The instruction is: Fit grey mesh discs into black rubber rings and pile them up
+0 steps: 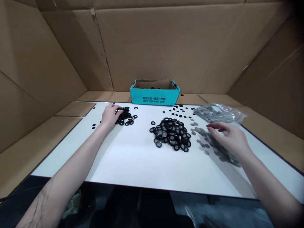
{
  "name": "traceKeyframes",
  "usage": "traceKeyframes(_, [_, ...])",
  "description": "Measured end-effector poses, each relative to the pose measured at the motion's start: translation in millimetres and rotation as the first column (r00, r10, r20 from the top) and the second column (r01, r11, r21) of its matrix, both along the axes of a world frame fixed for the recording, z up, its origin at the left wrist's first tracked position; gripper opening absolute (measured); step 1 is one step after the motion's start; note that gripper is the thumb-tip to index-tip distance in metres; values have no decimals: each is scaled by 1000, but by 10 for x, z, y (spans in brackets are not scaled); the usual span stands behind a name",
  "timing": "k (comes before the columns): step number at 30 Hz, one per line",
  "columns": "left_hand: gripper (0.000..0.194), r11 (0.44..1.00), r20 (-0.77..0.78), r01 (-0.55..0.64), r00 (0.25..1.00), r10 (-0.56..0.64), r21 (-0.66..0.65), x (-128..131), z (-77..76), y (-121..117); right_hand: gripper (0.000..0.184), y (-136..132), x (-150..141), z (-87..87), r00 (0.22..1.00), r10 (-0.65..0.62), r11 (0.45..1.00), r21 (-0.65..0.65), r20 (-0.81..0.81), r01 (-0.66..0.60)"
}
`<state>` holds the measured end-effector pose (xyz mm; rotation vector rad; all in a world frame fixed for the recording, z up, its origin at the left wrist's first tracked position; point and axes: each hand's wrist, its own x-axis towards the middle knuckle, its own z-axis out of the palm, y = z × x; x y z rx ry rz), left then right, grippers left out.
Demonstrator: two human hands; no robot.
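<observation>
At the left, my left hand point(110, 115) reaches into a small pile of black rings point(125, 115), its curled fingers closed on a ring at the pile's edge. My right hand point(230, 137) hovers over a spread of thin grey discs point(213, 145), thumb and forefinger drawn together. What lies between those fingertips is too small to make out. Between the hands sits a larger heap of black rings with grey centres point(172, 133). Part of the grey discs is hidden beneath my right hand and forearm.
A turquoise box point(155, 96) with some black pieces inside stands at the back. Small black discs point(180, 111) are scattered before it. A clear plastic bag point(219, 113) lies at the back right. Cardboard walls point(166, 47) enclose the white table point(133, 161).
</observation>
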<state>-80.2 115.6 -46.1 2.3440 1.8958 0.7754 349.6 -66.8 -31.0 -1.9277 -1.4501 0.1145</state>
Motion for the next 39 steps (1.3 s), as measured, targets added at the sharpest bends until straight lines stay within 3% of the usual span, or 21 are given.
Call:
traceKeyframes(7, [29,999,107,31,994,-35,45,52,73,-16,22,-14,163,-228,984,-35,994,-98,174,52])
traceKeyframes(11, [26,998,165,38,985,-44,44,66,120,-54,15,-18,171,-276,977,-58,992,-95,205,79])
traceKeyframes(26, [28,991,406,118,904,-130,55,245,166,-125,8,-83,56,5,985,-169,982,90,14,167])
traceKeyframes(31, [38,968,573,247,787,-227,44,353,237,-244,7,-49,-138,127,965,-102,978,153,-241,141])
traceKeyframes(34, [50,931,661,364,689,-298,41,465,305,-393,20,42,-374,184,915,61,978,206,-399,24])
traceKeyframes(37, [47,884,722,466,597,-349,42,605,357,-582,32,148,-721,246,839,234,961,250,-491,-122])
traceKeyframes(39, [45,806,817,591,451,-359,28,694,372,-709,34,199,-981,296,737,371,924,299,-565,-236])
